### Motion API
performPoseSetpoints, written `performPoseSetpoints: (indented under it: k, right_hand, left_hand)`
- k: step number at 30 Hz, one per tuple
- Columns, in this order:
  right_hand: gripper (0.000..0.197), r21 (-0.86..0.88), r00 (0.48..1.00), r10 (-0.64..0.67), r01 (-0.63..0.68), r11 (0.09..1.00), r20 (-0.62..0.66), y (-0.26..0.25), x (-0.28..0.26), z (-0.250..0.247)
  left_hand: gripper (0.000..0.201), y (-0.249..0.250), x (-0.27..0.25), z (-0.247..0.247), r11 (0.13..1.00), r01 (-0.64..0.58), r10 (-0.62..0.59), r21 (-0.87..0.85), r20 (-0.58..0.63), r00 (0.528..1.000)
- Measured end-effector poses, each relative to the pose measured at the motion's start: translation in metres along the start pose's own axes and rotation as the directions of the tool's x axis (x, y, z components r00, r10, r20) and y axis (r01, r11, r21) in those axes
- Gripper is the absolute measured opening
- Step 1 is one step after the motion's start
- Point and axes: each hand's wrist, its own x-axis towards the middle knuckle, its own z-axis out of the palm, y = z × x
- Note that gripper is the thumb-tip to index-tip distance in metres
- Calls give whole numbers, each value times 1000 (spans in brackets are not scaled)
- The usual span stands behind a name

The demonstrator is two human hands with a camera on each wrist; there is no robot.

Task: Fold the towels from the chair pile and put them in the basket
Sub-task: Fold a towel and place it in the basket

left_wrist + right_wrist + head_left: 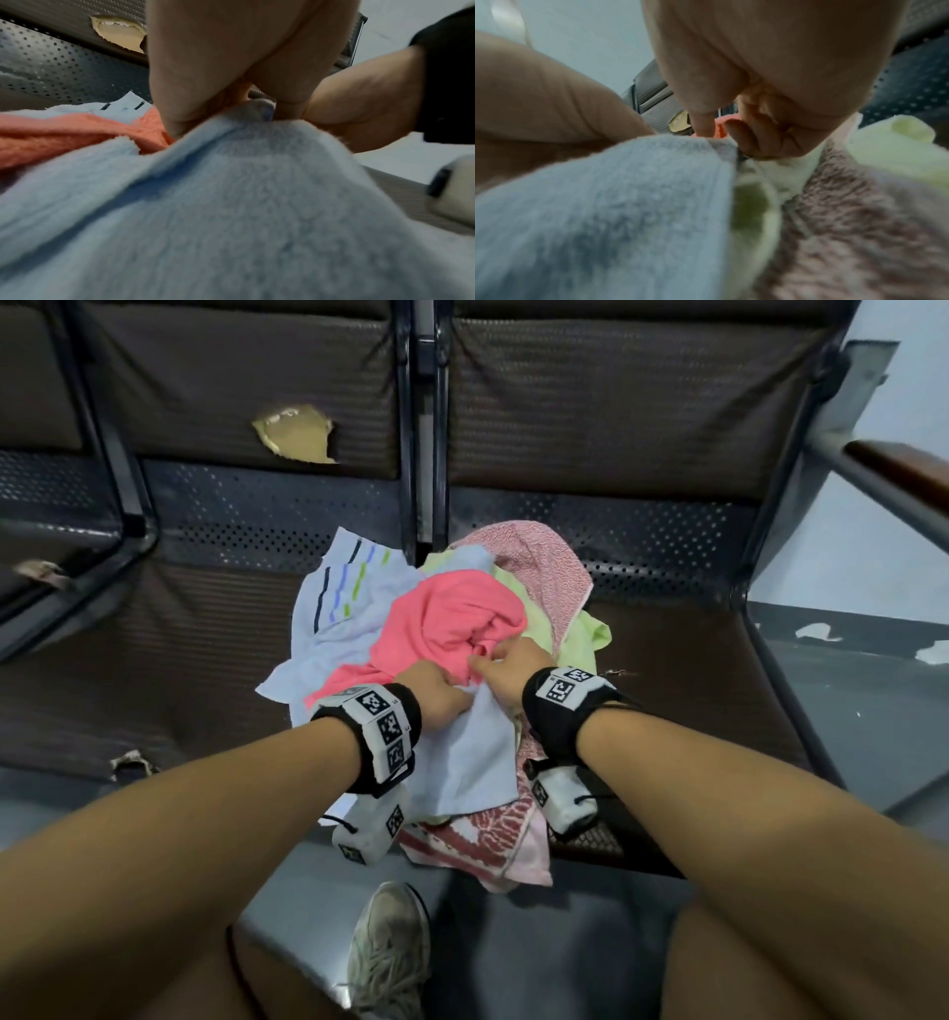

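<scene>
A heap of towels lies on the brown chair seat (683, 660): a coral one (452, 618) on top, a white striped one (349, 588), a light green one (580, 639), a speckled pink one (544, 562) and a red-patterned one (477, 834) hanging over the front edge. A light blue towel (472, 752) drapes down the front of the heap. My left hand (436, 693) pinches its upper edge (231, 125). My right hand (506, 667) pinches the same edge (706, 140) right beside it. No basket is in view.
The chair is one of a row of dark seats with perforated metal backs (287, 516); a tear (295, 434) shows in the backrest padding. A metal armrest (893, 469) stands at the right. My shoe (390, 952) is on the grey floor below the seat edge.
</scene>
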Motion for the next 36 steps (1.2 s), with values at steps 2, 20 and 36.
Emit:
performPoseSetpoints:
  k: [2, 20, 36]
  right_hand:
    - [23, 60, 1000, -2, 2, 998, 9, -3, 5, 3]
    - [27, 256, 889, 137, -24, 966, -436, 64, -41, -131]
    - [12, 275, 880, -177, 321, 906, -441, 65, -94, -167]
  left_hand:
    - [26, 2, -2, -2, 997, -19, 21, -77, 20, 1000]
    - [26, 84, -20, -21, 851, -420, 302, -316, -360, 883]
    - [31, 178, -68, -28, 716, -558, 410, -420, -395, 822]
